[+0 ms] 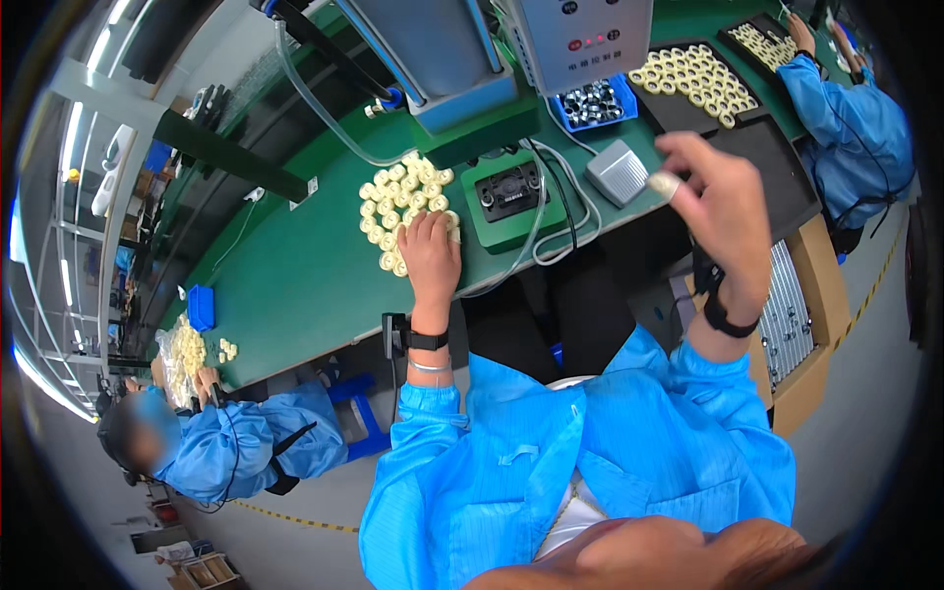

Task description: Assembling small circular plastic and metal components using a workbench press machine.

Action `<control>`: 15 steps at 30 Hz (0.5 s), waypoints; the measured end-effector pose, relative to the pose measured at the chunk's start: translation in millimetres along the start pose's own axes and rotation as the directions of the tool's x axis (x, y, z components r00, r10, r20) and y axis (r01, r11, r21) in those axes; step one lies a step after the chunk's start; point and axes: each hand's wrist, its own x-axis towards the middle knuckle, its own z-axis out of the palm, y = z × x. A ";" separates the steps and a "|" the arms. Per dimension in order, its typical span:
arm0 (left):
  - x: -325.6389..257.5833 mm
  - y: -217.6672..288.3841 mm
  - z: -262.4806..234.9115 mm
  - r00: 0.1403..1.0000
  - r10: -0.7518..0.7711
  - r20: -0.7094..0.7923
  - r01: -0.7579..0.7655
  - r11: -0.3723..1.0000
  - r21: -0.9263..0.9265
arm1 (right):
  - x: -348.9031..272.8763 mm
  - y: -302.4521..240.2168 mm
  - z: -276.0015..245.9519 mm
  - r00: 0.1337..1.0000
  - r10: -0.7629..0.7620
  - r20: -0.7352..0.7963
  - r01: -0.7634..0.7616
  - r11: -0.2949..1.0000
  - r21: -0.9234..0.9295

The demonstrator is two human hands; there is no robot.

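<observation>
My left hand [430, 253] lies palm down at the near right edge of a cluster of cream-coloured round ring-like parts [390, 200] on the green bench. Its fingers stretch forward over the parts, and what is under the fingertips is hidden. Just right of it stands a green press base with a black fixture [508, 193]. In the air to the right is my right hand [726, 202], its fingers bent and the thumb apart from them. A pale cover sits on that thumb tip, and I see nothing held. A grey foot-pedal-like switch [618, 173] lies left of it.
The press column [433, 59] and a control box [580, 44] rise behind the fixture. Hoses and cables loop over the bench edge. A blue bin [597, 104] and black trays [767, 182] stand right; a carton [814, 339] is below. Co-workers sit at both sides.
</observation>
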 end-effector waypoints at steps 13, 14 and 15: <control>67.7 63.6 0.7 0.994 0.099 -0.044 -0.108 0.909 -0.402 | 0.4 59.8 68.0 0.981 0.149 0.121 -0.138 0.986 -0.093; 66.3 64.5 -0.1 0.993 0.105 -0.047 -0.115 0.913 -0.392 | 1.7 60.3 67.5 0.982 0.141 0.128 -0.133 0.989 -0.067; 65.6 65.7 -1.0 0.993 0.109 -0.048 -0.119 0.912 -0.394 | 1.5 61.2 66.4 0.982 0.137 0.133 -0.133 0.990 -0.042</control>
